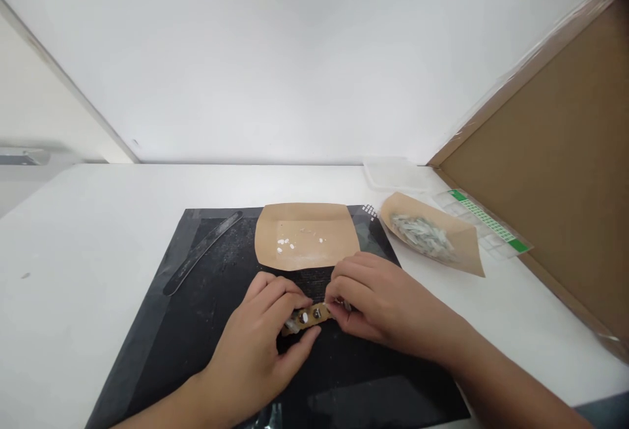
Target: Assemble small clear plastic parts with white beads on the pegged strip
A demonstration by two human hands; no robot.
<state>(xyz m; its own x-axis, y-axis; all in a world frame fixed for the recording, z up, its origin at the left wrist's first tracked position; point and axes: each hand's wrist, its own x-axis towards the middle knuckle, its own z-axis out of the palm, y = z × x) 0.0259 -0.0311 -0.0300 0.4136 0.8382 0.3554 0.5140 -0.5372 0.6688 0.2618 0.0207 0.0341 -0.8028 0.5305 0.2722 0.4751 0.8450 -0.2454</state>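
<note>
Left hand (255, 344) half-open, right hand (376, 298) pinched, both on narrow tan dark-spotted strip (310, 315); right knuckles could jog shallow brown-paper tray (339, 219) at black mat's (191, 331) far edge.

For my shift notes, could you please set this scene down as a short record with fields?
Left hand: steadies a narrow tan strip with dark and white spots
Right hand: fingertips at the strip's other end
Under the hands: black mat
Behind the hands: brown paper tray with white bits
Mat's left side: dark, narrow file-like tool
Right of mat: brown paper tray with pale slivers, green-edged clear sheet
</note>
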